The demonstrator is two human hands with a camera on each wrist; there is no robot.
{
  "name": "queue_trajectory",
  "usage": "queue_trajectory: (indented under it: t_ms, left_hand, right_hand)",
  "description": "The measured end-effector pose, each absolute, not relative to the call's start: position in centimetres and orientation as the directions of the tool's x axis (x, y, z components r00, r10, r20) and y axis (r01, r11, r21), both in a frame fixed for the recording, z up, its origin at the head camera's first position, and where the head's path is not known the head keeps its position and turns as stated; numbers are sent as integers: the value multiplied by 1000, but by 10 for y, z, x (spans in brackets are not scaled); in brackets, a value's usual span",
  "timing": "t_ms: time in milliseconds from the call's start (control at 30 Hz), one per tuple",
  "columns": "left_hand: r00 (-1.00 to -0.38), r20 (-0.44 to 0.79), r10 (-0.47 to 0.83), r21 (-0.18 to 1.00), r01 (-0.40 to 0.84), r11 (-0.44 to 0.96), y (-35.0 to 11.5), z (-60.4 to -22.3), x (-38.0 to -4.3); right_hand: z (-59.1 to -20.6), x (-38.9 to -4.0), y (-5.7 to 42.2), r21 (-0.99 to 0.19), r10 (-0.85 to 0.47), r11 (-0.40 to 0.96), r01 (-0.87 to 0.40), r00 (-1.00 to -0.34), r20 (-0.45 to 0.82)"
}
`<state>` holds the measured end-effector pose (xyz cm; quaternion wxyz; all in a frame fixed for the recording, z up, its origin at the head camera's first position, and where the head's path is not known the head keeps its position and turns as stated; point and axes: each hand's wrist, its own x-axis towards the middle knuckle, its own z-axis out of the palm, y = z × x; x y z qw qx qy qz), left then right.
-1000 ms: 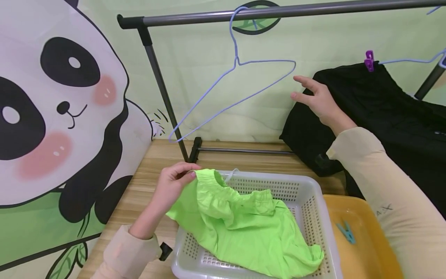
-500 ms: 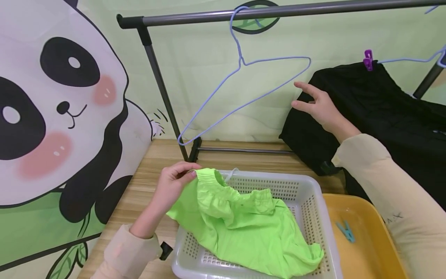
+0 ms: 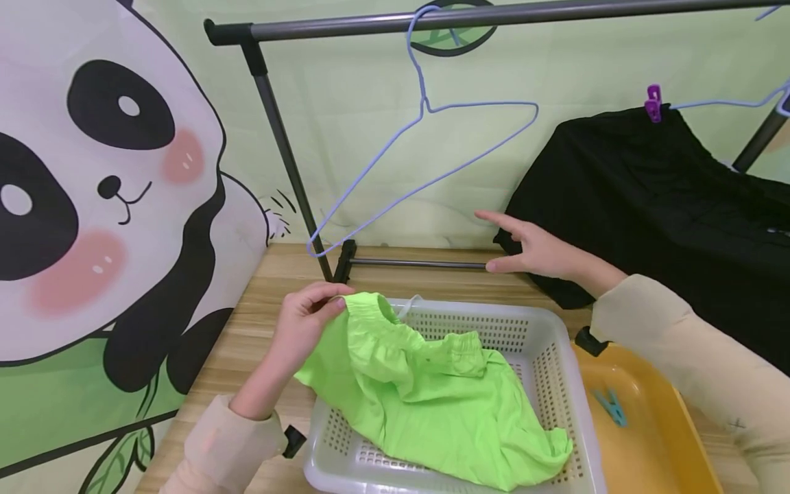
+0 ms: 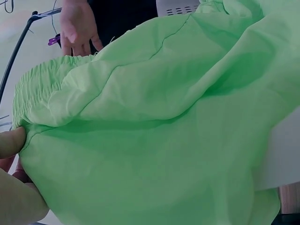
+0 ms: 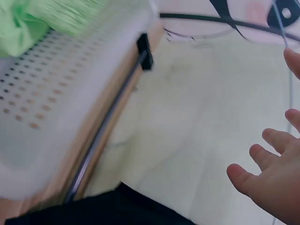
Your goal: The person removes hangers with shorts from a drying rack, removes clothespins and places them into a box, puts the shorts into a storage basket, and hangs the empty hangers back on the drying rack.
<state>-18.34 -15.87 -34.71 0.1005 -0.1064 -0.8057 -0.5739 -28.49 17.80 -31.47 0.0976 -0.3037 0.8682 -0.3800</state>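
Note:
Bright green shorts (image 3: 444, 412) with a gathered elastic waistband lie over a light grey perforated basket (image 3: 555, 329). My left hand (image 3: 302, 329) pinches one end of the waistband between thumb and fingers; in the left wrist view the thumb (image 4: 11, 143) presses on the cloth's corner. My right hand (image 3: 531, 247) is above the basket's back right corner, fingers spread, holding nothing. In the right wrist view its fingers (image 5: 276, 159) are apart. A thin blue wire hanger (image 3: 426, 185) hangs bare from the rail, up and left of the right hand.
A dark metal rail (image 3: 333, 26) runs across the top. Black trousers or shorts (image 3: 617, 192) hang at right, held by a purple clothespin (image 3: 653, 103) to another hanger (image 3: 722, 106). A yellow tray (image 3: 654, 425) holds a teal clothespin (image 3: 611, 406). A panda backdrop (image 3: 204, 151) stands behind.
My right hand has come down and slightly left, from beside the hanger toward the basket. The hanger has swung a little. My left hand keeps its pinch on the green shorts.

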Motion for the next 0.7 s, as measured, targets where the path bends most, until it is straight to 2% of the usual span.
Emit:
queue_trajectory:
  t_ms: [200, 433, 700]
  left_hand:
    - [-953, 298, 54, 905, 300, 302, -159, -346, -182]
    - [-947, 316, 47, 906, 316, 281, -159, -346, -182]
    - [-946, 322, 43, 904, 320, 284, -160, -347, -181]
  right_hand:
    - [-336, -266, 162, -637, -715, 528, -561, -699, 23]
    - [-350, -247, 149, -565, -766, 529, -633, -643, 3]
    - [-371, -236, 141, -381, -813, 534, -754, -582, 12]
